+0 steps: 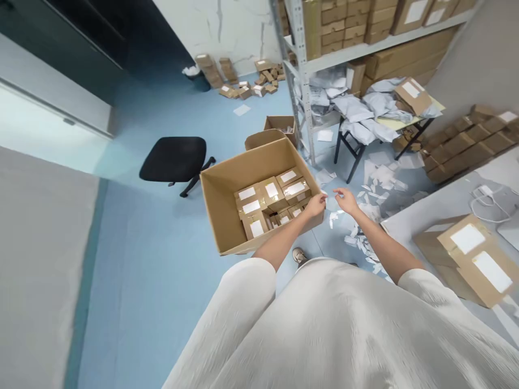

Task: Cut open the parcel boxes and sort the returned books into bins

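Carton (219,216) holds boxes (272,190); left hand (315,205) and right hand (346,200) curl (grip I cannot tell), seemingly for finger work; next move needs steady pinch.

The blue floor (162,281) bears a black chair (174,158), paper scraps (383,175); the table (392,122), grey mailers (354,108).

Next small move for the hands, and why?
Probably swing the right hand toward the labelled boxes on the table: neither it nor the left hand holds a box, and both are near a corner of the open carton, which already contains small boxes with similar white labels.
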The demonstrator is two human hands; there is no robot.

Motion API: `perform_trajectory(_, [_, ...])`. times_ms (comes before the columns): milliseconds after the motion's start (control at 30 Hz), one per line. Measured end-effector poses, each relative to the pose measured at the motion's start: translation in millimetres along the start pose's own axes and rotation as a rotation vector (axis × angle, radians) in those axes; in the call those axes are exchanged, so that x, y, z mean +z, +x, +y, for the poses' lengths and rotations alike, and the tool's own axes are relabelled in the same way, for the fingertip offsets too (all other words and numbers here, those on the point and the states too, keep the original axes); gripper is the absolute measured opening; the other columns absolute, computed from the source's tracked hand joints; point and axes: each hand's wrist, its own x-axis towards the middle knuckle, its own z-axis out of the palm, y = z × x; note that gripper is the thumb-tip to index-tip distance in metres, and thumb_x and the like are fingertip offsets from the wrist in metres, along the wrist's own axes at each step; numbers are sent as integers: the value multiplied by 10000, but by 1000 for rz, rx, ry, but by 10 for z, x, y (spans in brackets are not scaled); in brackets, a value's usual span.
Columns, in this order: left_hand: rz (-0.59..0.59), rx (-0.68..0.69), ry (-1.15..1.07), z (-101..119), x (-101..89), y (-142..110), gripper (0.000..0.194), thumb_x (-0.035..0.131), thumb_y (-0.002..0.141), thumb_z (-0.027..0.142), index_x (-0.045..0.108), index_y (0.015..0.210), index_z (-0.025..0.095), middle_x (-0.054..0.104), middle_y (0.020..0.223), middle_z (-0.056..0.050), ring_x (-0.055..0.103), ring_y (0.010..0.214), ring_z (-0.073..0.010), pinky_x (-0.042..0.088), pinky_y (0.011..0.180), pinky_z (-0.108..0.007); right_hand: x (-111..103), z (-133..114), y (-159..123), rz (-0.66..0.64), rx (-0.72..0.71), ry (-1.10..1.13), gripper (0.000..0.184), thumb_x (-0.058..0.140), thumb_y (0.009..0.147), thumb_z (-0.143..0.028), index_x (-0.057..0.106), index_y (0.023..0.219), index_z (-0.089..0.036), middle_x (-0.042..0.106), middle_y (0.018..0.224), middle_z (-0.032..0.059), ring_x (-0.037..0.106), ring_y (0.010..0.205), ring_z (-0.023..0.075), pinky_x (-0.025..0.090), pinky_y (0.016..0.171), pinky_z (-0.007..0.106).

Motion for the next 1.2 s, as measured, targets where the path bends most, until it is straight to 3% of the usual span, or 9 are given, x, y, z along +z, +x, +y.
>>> perform_trajectory(200, [59, -104, -36, -822, -920, -242, 432, 670, 833, 75, 782, 1235, 187, 819, 1323, -121, 776, 1226, -284, 596, 1163, -453, 1019, -490, 181, -154, -21, -56, 319, 634, 842, -206, 806, 1108, -241, 801, 1162, 77, 752, 1122, 269, 576, 1145, 484])
perform_trajectory(300, [66, -175, -52, -1135, -1256, -329, 457, 642, 842, 50, 774, 1262, 172, 810, 1352, -126, 769, 1256, -279, 591, 1170, -429, 1353, -650, 253, -248, -23, -107, 337, 653, 869, -180, 809, 1165, -222, 793, 1214, 96, 753, 1161, 265, 566, 1161, 460])
perform_trajectory(400, [85, -210, -82, -1370, -1454, -386, 439, 640, 860, 42, 772, 1261, 164, 799, 1377, -137, 763, 1280, -279, 586, 1170, -403, 1572, -727, 358, -329, -26, -158, 362, 669, 892, -156, 804, 1226, -196, 775, 1304, 129, 738, 1229, 281, 550, 1181, 460])
perform_trajectory(533, [114, -264, -124, -1592, -1532, -407, 429, 618, 892, 29, 769, 1271, 160, 792, 1396, -133, 753, 1305, -260, 569, 1188, -383, 1771, -674, 580, -435, 9, -270, 398, 672, 911, -144, 782, 1294, -146, 757, 1358, 169, 720, 1272, 294, 527, 1201, 450])
perform_trajectory(833, [185, -437, -126, -2016, -1522, -322, 450, 618, 933, 61, 761, 1344, 175, 784, 1415, -126, 727, 1335, -275, 542, 1224, -421, 2326, -233, 1141, -688, 101, -462, 470, 670, 908, -185, 741, 1373, -171, 707, 1455, 162, 700, 1308, 295, 520, 1184, 410])
perform_trajectory(1000, [228, -634, -82, -2384, -1581, -382, 522, 648, 921, 107, 709, 1437, 158, 710, 1520, -169, 672, 1424, -298, 490, 1261, -410, 2824, -123, 1134, -859, 117, -477, 463, 668, 919, -187, 744, 1375, -176, 702, 1465, 168, 703, 1305, 302, 529, 1160, 404])
perform_trajectory(1200, [223, -922, -43, -3059, -1687, -705, 593, 676, 921, 171, 637, 1512, 181, 623, 1614, -190, 601, 1506, -329, 456, 1271, -420, 3481, 27, 893, -1005, 169, -470, 451, 645, 951, -202, 736, 1393, -186, 715, 1466, 157, 707, 1292, 285, 525, 1168, 408])
